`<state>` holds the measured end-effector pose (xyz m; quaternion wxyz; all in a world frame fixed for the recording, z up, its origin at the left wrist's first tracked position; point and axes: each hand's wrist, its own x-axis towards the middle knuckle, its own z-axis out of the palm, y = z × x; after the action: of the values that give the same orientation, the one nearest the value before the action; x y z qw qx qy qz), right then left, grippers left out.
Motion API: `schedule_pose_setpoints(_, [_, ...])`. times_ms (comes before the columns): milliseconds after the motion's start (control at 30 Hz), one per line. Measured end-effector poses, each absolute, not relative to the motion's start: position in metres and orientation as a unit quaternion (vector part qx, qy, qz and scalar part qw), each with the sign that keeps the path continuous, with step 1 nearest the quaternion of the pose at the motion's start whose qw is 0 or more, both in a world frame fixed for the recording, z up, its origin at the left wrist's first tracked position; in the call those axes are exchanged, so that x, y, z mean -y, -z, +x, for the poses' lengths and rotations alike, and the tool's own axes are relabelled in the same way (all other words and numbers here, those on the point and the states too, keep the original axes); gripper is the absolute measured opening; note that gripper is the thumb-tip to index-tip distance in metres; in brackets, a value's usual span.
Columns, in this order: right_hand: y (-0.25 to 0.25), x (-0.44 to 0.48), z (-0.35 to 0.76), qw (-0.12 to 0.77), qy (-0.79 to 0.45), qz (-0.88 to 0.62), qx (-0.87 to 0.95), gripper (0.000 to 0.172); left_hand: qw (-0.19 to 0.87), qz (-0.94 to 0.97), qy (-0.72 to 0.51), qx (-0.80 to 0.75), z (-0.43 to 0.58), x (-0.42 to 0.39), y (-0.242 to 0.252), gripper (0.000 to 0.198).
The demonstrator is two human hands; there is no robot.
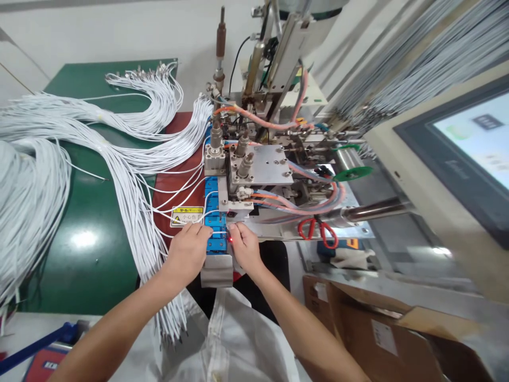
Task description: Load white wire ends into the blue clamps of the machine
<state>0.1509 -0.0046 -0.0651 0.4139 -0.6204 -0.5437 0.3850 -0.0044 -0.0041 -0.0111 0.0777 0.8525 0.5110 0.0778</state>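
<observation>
A white cable (218,232) is stretched across the blue clamp blocks (217,245) at the front of a machine. My left hand (190,248) is closed on the cable at the left side of the blocks. On the right side, my right hand (244,246) pinches the cable's end, which its fingers mostly hide. A small red light shows beside the right thumb. Other white cables run from the blocks leftward into a large bundle (131,212) that hangs over the front edge of the green table (89,270). Below the blocks sits a bent metal plate (217,270).
The machine's metal plate (262,164) and air tubes stand just beyond my hands. Red-handled scissors (318,233) lie to the right, near a wire spool (352,163). A screen (473,132) juts in at right, above a cardboard box (382,329). A yellow warning label (187,216) lies left.
</observation>
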Motion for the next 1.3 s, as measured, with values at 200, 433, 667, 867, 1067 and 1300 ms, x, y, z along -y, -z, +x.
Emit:
schedule_pose_setpoints(200, [0.064,0.006,0.153,0.405,-0.4,-0.624,0.535,0.032,0.072,0.876,-0.042,-0.474,-0.003,0.0,0.009,0.048])
schedule_pose_setpoints(433, [0.063,0.007,0.151,0.4,-0.327,-0.631,0.578,0.029,0.053,0.888,-0.017,-0.456,-0.003,-0.002,0.011,0.052])
schedule_pose_setpoints(667, [0.067,0.006,0.147,0.409,-0.328,-0.634,0.568,0.032,0.062,0.89,-0.025,-0.451,-0.003,-0.002,0.01,0.047])
schedule_pose_setpoints(867, [0.059,0.004,0.163,0.439,-0.401,-0.635,0.493,0.03,0.06,0.899,-0.055,-0.43,-0.012,0.002,0.011,0.039])
schedule_pose_setpoints(1067, [0.056,0.008,0.189,0.518,-0.427,-0.621,0.404,0.035,0.131,0.933,-0.045,-0.332,-0.05,0.025,-0.016,0.025])
schedule_pose_setpoints(1300, [0.051,0.019,0.188,0.521,-0.45,-0.599,0.409,0.038,0.208,0.911,0.099,-0.343,-0.059,0.04,-0.038,0.018])
